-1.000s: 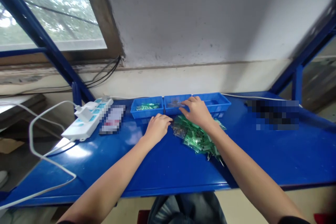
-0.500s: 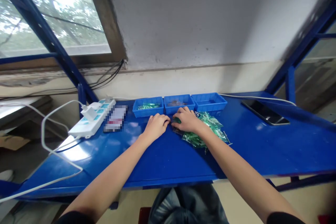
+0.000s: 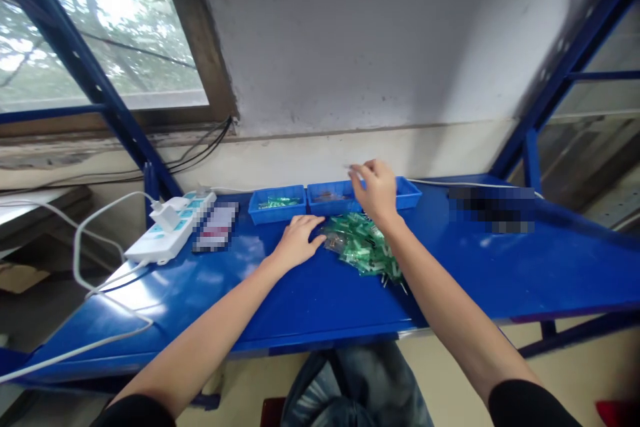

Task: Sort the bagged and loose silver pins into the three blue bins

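Right hand (image 3: 376, 192) — now higher (farther from left hand (image 3: 296, 241))

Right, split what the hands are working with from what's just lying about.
Likely in use:
pile of mostly green packets, by the left hand
three blue trays, right hand raised near them

Lying about:
power strip with white plug
pixelated flat item, left
pixelated dark item, right

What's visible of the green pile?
The green pile is a loose heap of small, shiny, see-through packets, seemingly plastic, with a brownish patch at its left edge and thin pale bits poking out in front. It lies on the blue table, before the blue trays. The right forearm crosses its right side; the left hand is beside it, contact unclear.
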`<state>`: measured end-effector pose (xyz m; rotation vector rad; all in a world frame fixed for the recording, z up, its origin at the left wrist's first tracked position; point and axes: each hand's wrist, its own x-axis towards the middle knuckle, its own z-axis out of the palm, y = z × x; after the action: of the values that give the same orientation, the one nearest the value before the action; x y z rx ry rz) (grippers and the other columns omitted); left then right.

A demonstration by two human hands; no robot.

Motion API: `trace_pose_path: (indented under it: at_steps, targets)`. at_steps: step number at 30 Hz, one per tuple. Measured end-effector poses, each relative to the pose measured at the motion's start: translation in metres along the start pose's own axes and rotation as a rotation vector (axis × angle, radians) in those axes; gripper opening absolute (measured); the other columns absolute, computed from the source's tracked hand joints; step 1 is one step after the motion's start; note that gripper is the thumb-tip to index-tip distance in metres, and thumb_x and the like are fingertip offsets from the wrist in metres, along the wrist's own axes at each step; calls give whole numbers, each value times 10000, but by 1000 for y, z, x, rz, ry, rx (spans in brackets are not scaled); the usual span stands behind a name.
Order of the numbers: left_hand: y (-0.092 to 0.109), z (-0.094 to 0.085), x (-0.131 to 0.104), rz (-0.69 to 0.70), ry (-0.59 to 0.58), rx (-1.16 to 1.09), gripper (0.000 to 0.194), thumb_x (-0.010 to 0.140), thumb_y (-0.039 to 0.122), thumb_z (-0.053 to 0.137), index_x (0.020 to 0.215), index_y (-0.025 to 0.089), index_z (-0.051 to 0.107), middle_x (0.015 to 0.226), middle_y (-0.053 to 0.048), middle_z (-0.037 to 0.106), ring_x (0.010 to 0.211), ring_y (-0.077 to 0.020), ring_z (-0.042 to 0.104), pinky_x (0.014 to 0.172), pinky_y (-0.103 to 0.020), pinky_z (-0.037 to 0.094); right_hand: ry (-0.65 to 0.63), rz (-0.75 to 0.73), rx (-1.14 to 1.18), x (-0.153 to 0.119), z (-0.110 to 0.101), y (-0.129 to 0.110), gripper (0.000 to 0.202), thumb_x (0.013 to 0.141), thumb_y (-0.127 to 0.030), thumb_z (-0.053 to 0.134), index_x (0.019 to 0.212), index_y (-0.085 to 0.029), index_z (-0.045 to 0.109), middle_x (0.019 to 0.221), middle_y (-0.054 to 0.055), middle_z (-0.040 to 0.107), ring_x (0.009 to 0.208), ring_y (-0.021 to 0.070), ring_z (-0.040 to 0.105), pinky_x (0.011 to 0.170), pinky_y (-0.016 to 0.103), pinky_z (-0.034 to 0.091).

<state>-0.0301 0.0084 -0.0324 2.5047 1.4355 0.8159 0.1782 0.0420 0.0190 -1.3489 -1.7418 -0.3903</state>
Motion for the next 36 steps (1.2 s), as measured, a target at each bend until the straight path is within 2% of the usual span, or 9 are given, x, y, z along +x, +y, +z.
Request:
trace_pose_path:
  at_steps: [3,8,13,19,21,23,27,32,36]
  targets:
    - [3,0,-2,12,-113,76,287,863,328,543,1129,241,605,1201,-50,607,1181,-254,448,960,-447,379,-300,24,-61,-8,13,8,350,878,-412,470,1100,-202,640,1088,150,554,1025,306,459,814,439,384]
    - [1,-13,-1,82,-104,53,142,864,292,539,880,229,666,940,-34,675,958,-221,566,869,-382,421,-341,-84,142,-21,9,-7,337,880,-423,471,1063,-197,641,1009,103,608,973,244,498,852,395,387]
    - [-6,-23,3,65,-14,-50,219,913,240,422,917,191,635,878,-29,674,820,-163,612,769,-279,459,-427,-342,359,-33,7,-29,169,801,-322,615,912,-204,661,823,24,640,816,158,549,760,276,416]
    - [-4,-11,5,-39,146,-252,302,896,318,453,1134,175,572,994,-65,674,834,-180,637,737,-291,501,-104,-134,284,-17,-5,-26,234,900,-246,412,910,-162,630,798,68,617,764,169,525,731,314,388]
    - [-2,-4,7,47,78,-152,389,881,280,483,1258,184,497,1190,-90,608,1012,-208,593,859,-337,474,97,5,171,-6,-10,-16,314,927,-272,340,989,-150,624,832,99,615,799,194,525,752,348,374]
    - [-1,1,9,162,-60,-31,456,884,245,480,1335,207,425,1361,-84,487,1217,-228,460,989,-380,391,130,81,40,1,-9,-4,315,916,-295,369,1009,-165,639,839,103,622,814,209,535,743,353,372]
    - [1,0,9,159,-212,163,316,925,270,430,1220,251,542,1279,-43,571,1221,-239,446,976,-422,371,-291,52,-19,-2,4,15,372,826,-311,526,1156,-158,607,892,114,639,834,228,550,726,345,393]
    - [4,-9,1,154,-178,214,209,910,282,476,1047,232,627,1101,-33,655,1002,-219,562,880,-389,407,-367,-5,149,-14,3,12,395,842,-365,516,1161,-150,605,859,85,644,842,210,554,786,356,415]
    - [0,-9,-2,126,-180,123,204,894,322,502,1012,234,642,1077,-31,651,998,-215,546,884,-376,406,-726,-225,208,-23,2,-6,416,763,-403,631,1099,-158,651,937,99,645,865,214,578,743,333,450]
